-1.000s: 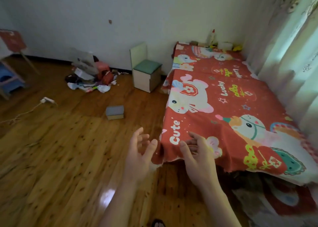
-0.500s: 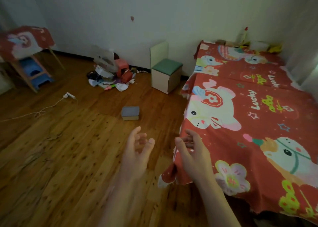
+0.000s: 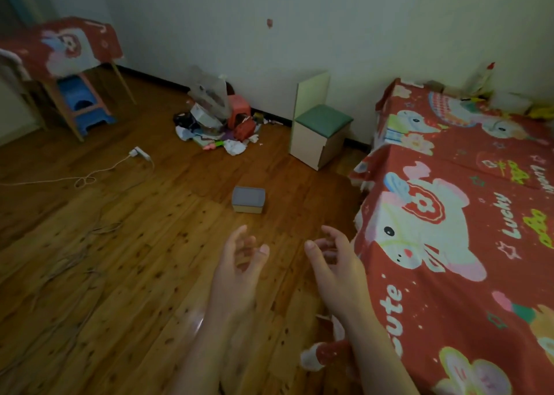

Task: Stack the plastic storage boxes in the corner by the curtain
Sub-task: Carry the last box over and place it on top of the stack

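Red cartoon bedspread (image 3: 467, 245), green-topped stool (image 3: 322, 137), floor clutter pile (image 3: 217, 122), white power strip (image 3: 141, 154).

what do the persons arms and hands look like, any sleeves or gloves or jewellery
Both forearms are bare as far as the frame shows, with no sleeves in view. The left hand and right hand wear no gloves, and no rings, watch or bracelet show on the fingers or wrists. The thumbnails look short and unpainted. The picture is dim and slightly blurred, so finer marks cannot be made out.
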Motion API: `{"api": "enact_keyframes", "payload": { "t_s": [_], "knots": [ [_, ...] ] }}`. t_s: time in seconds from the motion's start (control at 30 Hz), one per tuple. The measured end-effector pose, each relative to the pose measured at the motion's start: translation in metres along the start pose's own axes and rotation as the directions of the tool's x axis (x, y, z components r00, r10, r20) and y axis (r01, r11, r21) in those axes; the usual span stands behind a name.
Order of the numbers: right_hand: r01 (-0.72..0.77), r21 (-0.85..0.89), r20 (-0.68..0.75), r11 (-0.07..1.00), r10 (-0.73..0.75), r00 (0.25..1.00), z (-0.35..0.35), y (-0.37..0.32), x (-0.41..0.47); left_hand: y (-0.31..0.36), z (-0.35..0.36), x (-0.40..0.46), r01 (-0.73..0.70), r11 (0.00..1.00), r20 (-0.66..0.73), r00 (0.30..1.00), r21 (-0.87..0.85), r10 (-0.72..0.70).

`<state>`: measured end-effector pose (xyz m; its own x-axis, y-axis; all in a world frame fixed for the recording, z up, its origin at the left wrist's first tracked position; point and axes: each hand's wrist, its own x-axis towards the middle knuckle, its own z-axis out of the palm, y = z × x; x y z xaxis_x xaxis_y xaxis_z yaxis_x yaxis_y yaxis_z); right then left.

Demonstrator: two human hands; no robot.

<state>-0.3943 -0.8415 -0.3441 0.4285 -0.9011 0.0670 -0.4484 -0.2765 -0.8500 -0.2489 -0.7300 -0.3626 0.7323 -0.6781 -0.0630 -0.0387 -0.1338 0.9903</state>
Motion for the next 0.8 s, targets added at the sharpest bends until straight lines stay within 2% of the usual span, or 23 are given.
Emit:
{"api": "enact_keyframes", "payload": {
  "t_s": [0.13, 0.4, 0.8],
  "knots": [
    [-0.027, -0.018, 0.012, 0.999, 0.027, 1.000, 0.054, -0.031, 0.046, -0.002, -0.038, 0.071, 0.013, 0.999, 0.021, 1.000, -0.036, -0.012],
    [-0.059, -0.035, -0.042, 0.998, 0.058, 0.997, 0.124, -0.071, 0.105, -0.002, -0.091, 0.153, -0.009, 1.000, 0.069, 0.998, -0.020, 0.011],
    [-0.085, -0.032, -0.061, 0.996, 0.083, 0.995, 0.180, -0.085, 0.187, -0.010, -0.121, 0.252, 0.004, 1.000, 0.041, 0.999, 0.021, -0.005]
  ]
}}
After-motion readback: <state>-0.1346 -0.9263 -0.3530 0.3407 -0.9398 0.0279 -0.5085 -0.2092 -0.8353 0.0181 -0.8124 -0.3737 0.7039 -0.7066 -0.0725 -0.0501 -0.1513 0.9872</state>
